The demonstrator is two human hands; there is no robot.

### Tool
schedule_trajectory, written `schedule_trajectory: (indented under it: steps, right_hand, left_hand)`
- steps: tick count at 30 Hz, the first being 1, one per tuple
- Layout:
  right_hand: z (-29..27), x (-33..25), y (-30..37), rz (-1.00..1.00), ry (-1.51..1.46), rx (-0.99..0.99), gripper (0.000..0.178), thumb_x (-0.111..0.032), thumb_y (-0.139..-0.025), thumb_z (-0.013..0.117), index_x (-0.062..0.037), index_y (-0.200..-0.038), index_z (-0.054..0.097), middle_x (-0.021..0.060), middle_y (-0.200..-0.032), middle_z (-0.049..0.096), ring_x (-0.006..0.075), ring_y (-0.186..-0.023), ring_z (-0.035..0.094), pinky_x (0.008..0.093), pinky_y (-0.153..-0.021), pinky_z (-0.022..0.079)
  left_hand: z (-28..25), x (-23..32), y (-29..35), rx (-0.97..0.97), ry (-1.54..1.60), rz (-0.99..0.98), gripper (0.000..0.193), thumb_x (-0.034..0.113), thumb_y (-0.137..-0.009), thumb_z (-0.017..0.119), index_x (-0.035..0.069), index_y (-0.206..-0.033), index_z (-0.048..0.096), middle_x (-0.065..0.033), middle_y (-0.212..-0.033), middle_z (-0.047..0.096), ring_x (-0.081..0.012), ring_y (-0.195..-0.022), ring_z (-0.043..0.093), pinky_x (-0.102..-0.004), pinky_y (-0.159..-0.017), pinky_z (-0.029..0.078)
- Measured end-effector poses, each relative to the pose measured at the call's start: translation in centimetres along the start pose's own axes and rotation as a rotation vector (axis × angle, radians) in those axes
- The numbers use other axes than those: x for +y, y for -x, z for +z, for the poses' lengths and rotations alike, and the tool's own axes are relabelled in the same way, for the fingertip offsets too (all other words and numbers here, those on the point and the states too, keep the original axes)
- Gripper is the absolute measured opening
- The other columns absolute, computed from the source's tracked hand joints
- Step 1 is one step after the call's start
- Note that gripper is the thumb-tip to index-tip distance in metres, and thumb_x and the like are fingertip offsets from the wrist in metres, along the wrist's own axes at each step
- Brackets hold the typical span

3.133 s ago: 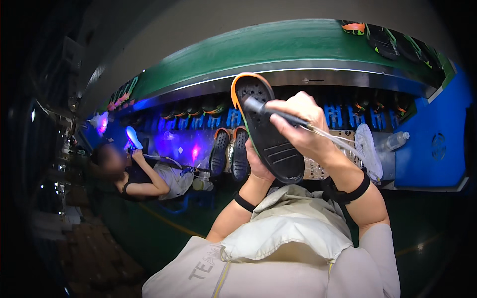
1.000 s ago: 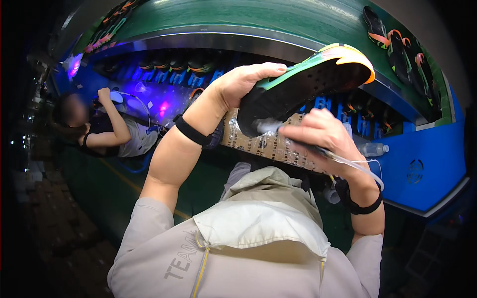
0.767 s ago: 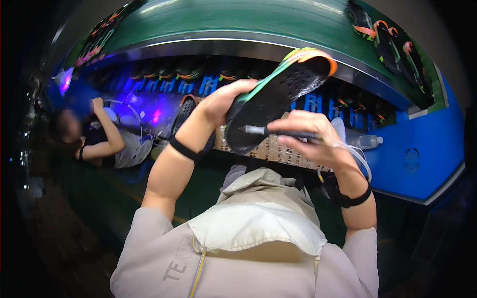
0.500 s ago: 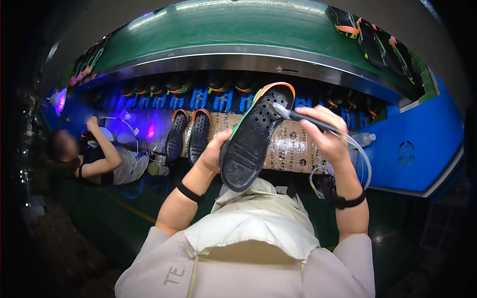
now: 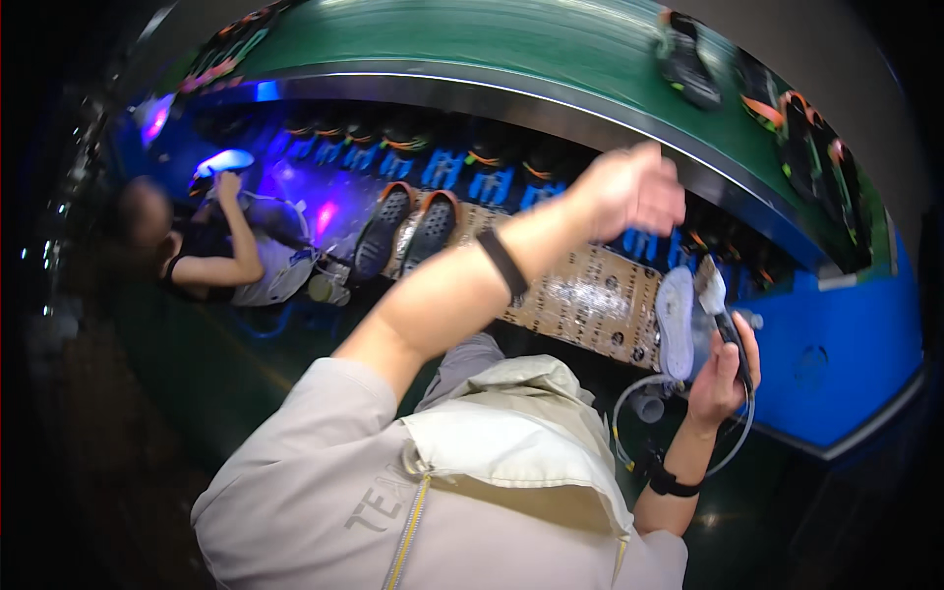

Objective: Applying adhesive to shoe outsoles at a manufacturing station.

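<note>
My right hand (image 5: 723, 383) is closed around the black handle of a brush (image 5: 712, 293), its pale bristles pointing up. A thin clear tube trails from the handle. My left hand (image 5: 634, 192) is stretched out to the far right, over the near edge of the belt. Motion smears its fingers, and no sole shows in it. Beyond it a black shoe sole (image 5: 690, 64) lies on the green belt (image 5: 442, 44). Two black soles with holes and orange rims, the left sole (image 5: 383, 231) and the right sole (image 5: 431, 231), rest on the bench.
A pale insole-shaped piece (image 5: 675, 324) stands beside my right hand. The bench (image 5: 590, 300) has a printed, shiny covering. Several shoes sit on blue holders (image 5: 442, 169) under the belt's metal edge. A co-worker (image 5: 216, 241) sits at left, by purple light. A blue housing (image 5: 836, 364) bounds the right.
The sole has left my left hand, which has swung far right. A sole now shows on the belt beyond it. My right hand has moved down and right with the brush. The view has shifted.
</note>
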State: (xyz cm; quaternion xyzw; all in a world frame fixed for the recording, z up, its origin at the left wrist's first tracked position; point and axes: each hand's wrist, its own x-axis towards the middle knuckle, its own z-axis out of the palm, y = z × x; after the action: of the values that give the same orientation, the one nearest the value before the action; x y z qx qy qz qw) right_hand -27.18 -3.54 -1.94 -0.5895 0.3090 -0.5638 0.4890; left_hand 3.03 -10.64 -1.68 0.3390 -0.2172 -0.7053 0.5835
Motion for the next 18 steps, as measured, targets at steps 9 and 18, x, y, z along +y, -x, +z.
schedule_trajectory:
  steps: [9, 18]
  right_hand:
    - [0.0, 4.6, 0.5, 0.257, 0.057, -0.083, 0.037, -0.01, -0.1, 0.064, 0.0126, -0.13, 0.064, 0.0069, -0.107, 0.065, 0.008, -0.08, 0.051, 0.0216, -0.073, 0.041]
    - [2.8, 5.7, -1.3, 0.227, 0.082, -0.09, 0.036, -0.012, -0.102, 0.061, 0.0098, -0.13, 0.065, 0.0032, -0.1, 0.063, 0.0067, -0.075, 0.047, 0.0215, -0.066, 0.035]
  left_hand:
    - [-18.4, -9.3, 18.7, 0.664, -0.288, -0.123, 0.032, 0.026, -0.104, 0.061, -0.001, -0.121, 0.07, -0.0158, -0.111, 0.075, -0.0255, -0.095, 0.075, -0.0369, -0.079, 0.062]
    - [-29.9, 21.0, 25.5, 1.235, -1.389, 0.639, 0.027, 0.019, -0.096, 0.066, -0.001, -0.111, 0.076, -0.012, -0.096, 0.079, -0.0185, -0.088, 0.075, -0.0312, -0.08, 0.059]
